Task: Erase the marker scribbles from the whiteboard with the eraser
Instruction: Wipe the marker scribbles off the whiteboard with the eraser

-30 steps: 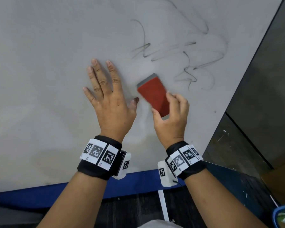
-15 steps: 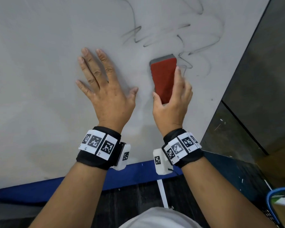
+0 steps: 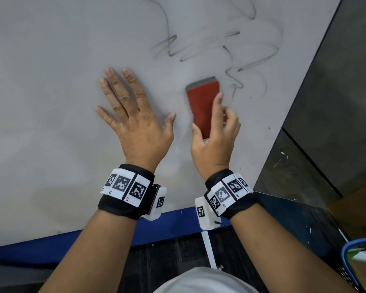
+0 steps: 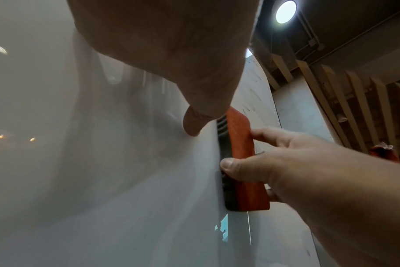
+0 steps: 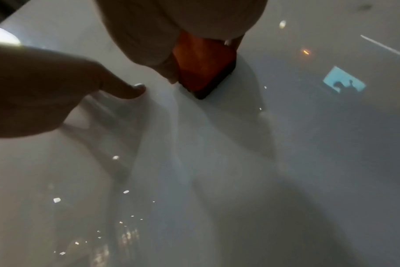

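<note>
A red eraser (image 3: 202,104) with a grey felt edge lies flat against the whiteboard (image 3: 51,81). My right hand (image 3: 216,132) grips its lower half, thumb on the left side and a finger along the red back. In the left wrist view the eraser (image 4: 240,144) shows its dark felt pressed to the board, pinched by that hand (image 4: 263,162). Dark marker scribbles (image 3: 230,49) spread above and to the right of the eraser. My left hand (image 3: 131,111) lies flat on the board with fingers spread, just left of the eraser. The right wrist view shows the eraser (image 5: 201,68) close up.
The whiteboard ends at a slanted right edge against a dark panel (image 3: 336,81). A blue ledge (image 3: 40,248) runs along the board's lower edge. A blue-rimmed basket (image 3: 363,263) sits at the lower right on the dark floor.
My right hand pushed the eraser up and right toward the scribbles, turning it more upright, and then drew it back down slightly. The left hand has stayed flat on the board.
</note>
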Demonstrator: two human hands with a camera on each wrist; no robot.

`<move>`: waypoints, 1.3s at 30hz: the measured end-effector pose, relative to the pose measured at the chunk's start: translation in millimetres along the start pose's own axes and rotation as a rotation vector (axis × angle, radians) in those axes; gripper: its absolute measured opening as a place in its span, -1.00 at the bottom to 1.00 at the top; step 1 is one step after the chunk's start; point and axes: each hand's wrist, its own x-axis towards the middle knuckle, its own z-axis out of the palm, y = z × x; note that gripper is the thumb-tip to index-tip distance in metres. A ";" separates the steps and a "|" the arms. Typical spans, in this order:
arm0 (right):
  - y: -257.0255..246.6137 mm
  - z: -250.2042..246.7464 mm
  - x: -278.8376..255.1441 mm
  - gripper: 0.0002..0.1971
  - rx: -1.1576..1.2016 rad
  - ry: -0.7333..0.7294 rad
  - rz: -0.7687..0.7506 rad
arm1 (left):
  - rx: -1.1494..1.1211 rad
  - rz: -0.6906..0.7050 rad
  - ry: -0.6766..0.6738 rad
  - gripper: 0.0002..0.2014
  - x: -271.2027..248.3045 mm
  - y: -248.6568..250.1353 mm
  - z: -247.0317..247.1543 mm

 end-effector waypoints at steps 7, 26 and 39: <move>15.9 -11.4 14.2 -0.15 0.005 0.092 0.144 | -0.051 -0.048 -0.009 0.12 -1.8 10.4 2.7; 53.1 -26.7 20.7 -0.29 -0.048 0.006 -0.139 | -0.184 -0.155 -0.005 0.09 -5.6 29.9 6.5; 95.6 -41.3 23.2 -0.27 -0.001 -0.017 -0.146 | -0.285 -0.235 0.017 0.09 -8.9 49.2 12.1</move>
